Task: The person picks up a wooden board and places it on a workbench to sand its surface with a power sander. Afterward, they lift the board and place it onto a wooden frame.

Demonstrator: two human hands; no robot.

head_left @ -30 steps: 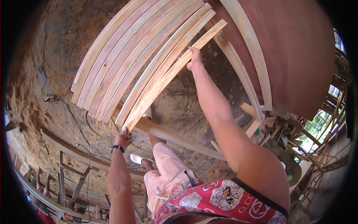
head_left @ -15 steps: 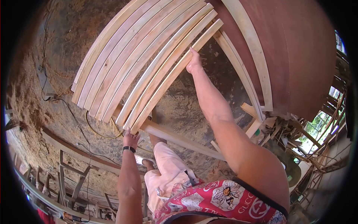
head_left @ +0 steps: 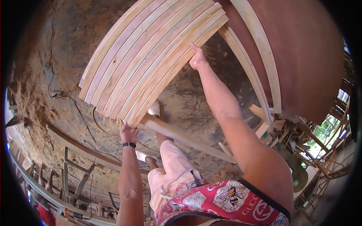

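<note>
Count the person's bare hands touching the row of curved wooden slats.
2: the left hand at the slats' near ends, the right hand pressing the outermost slat's edge farther along.

A dirt floor (head_left: 181,98) strewn with sawdust, a black cable (head_left: 81,113) snaking across it. A reddish-brown board (head_left: 305,56) fills the upper right, with wood scraps (head_left: 290,132) heaped below it. Wooden frames (head_left: 75,177) stand at lower left; daylight and greenery show at the right edge (head_left: 332,124).
</note>
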